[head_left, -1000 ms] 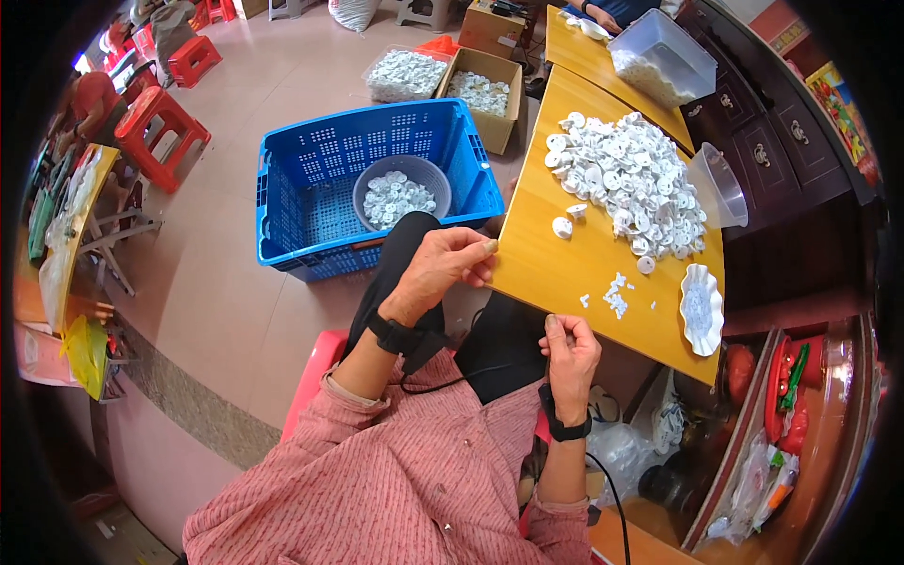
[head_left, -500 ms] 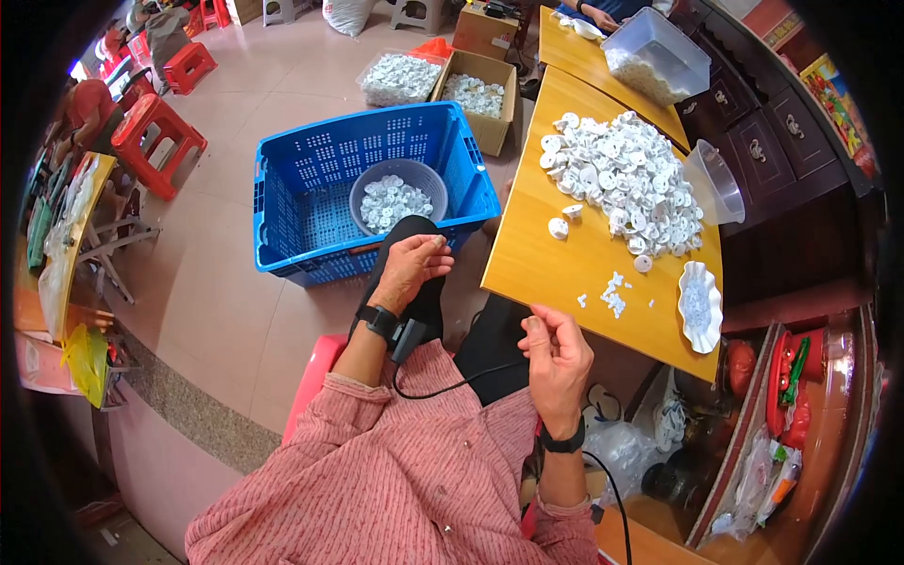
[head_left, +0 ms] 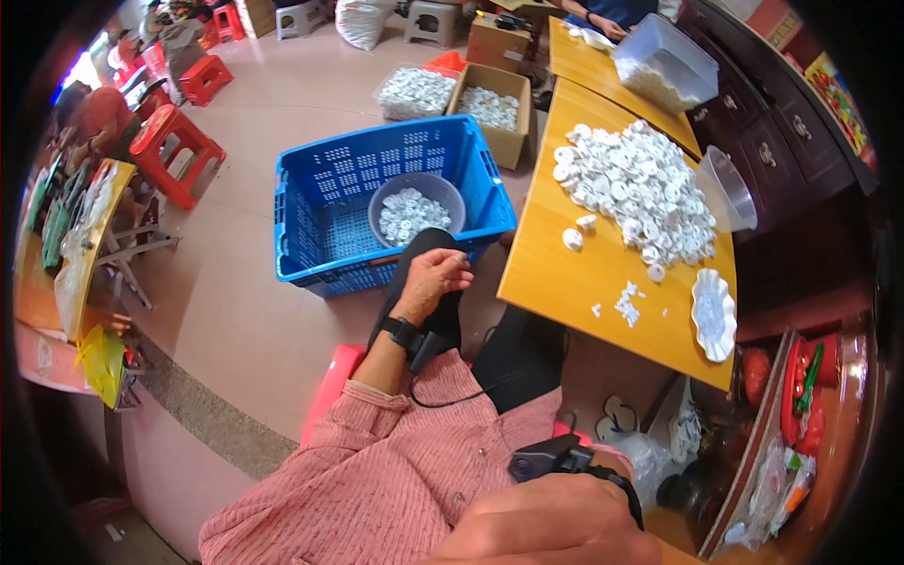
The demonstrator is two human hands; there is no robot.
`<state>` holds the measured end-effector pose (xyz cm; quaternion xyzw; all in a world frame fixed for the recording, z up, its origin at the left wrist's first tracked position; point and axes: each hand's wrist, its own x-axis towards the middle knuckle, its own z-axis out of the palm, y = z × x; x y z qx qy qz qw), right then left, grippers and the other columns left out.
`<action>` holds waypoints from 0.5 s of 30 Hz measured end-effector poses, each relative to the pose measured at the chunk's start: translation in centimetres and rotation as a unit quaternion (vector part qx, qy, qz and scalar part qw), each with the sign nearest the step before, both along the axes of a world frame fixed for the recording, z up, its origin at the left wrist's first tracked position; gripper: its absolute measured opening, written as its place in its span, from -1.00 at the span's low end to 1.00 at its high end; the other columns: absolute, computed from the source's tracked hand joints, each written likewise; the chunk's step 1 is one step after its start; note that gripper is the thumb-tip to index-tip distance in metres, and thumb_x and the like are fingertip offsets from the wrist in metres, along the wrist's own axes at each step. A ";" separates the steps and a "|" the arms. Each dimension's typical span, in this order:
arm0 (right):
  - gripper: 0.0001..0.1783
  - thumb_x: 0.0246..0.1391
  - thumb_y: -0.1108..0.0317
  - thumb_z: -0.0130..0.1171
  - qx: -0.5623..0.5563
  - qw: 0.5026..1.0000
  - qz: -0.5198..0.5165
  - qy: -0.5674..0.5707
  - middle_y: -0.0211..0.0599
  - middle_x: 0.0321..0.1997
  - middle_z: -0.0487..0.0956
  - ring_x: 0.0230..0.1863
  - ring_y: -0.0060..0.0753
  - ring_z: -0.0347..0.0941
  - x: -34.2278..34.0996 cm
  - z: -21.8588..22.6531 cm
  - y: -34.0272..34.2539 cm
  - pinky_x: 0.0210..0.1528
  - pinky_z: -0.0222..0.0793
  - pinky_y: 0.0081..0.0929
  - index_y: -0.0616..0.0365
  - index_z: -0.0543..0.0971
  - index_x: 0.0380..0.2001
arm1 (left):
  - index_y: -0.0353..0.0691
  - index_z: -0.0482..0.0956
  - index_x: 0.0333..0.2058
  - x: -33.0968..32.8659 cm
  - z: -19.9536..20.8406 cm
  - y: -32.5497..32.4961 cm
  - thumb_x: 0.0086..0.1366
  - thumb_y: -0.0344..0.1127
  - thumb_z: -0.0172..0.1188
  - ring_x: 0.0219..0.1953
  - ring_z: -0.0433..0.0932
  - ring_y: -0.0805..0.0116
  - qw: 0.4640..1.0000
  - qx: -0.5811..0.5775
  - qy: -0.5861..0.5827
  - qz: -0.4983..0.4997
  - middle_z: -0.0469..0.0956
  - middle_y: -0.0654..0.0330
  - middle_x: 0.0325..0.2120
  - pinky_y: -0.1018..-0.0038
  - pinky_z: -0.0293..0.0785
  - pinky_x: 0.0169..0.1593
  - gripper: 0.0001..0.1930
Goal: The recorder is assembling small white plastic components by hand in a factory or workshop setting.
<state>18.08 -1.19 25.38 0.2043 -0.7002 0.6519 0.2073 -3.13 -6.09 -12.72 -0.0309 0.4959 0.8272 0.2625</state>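
My left hand (head_left: 433, 282) hovers over or rests on my left thigh, close to the blue crate. Its fingers are curled together, and whatever they may hold is too small or hidden to make out. My right hand (head_left: 551, 523) looms large at the lower edge, close to the camera, its fingers hidden from view. Right of my knees, a wooden table (head_left: 565, 306) bears a heap of round white plastic parts (head_left: 650, 188). Nearer the front lie several tiny white pieces (head_left: 627, 306). A scalloped white dish (head_left: 714, 315) at the right edge holds small clear pieces.
The blue crate (head_left: 315, 275) stands on the floor ahead, with a grey bowl (head_left: 460, 218) of white parts inside. Behind it are a filled clear tub (head_left: 414, 94) and a cardboard box (head_left: 504, 146). A clear bin (head_left: 673, 66) sits on the far table near another person's hand (head_left: 612, 28).
My right hand has swung from beside the table's front corner down and back toward my body, near the camera. The left hand stays over the thigh. The whole view has shifted slightly.
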 end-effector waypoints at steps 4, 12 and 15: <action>-0.65 -0.20 0.21 0.31 -0.016 0.999 -0.011 0.026 -0.19 -0.33 0.67 -0.54 -0.32 0.54 1.6 -2.2 -0.2 -0.53 0.38 -0.39 0.14 0.69 -0.29 | -0.35 0.56 -0.12 -0.1 0.2 0.8 0.39 -0.29 0.20 -0.32 0.66 0.34 1.000 0.008 0.006 -0.022 0.63 0.09 -0.29 0.45 0.66 -0.23 -0.77; -0.72 0.06 0.19 0.21 0.127 0.970 -0.020 0.205 -0.17 -0.37 0.65 -0.57 -0.32 0.51 1.2 -2.8 1.8 -0.54 0.34 -0.47 0.22 0.59 -0.46 | -0.38 0.57 -0.14 0.5 0.7 0.4 0.38 -0.32 0.19 -0.36 0.67 0.34 1.000 -0.015 0.001 -0.009 0.61 0.09 -0.30 0.49 0.66 -0.28 -0.78; -0.73 0.06 0.19 0.22 0.130 0.976 -0.129 0.120 -0.21 -0.42 0.62 -0.59 -0.32 0.48 3.3 -2.7 1.3 -0.54 0.33 -0.47 0.22 0.57 -0.46 | -0.40 0.56 -0.13 0.6 0.5 0.6 0.38 -0.30 0.19 -0.35 0.67 0.34 1.000 -0.006 0.000 -0.006 0.61 0.08 -0.29 0.49 0.66 -0.27 -0.75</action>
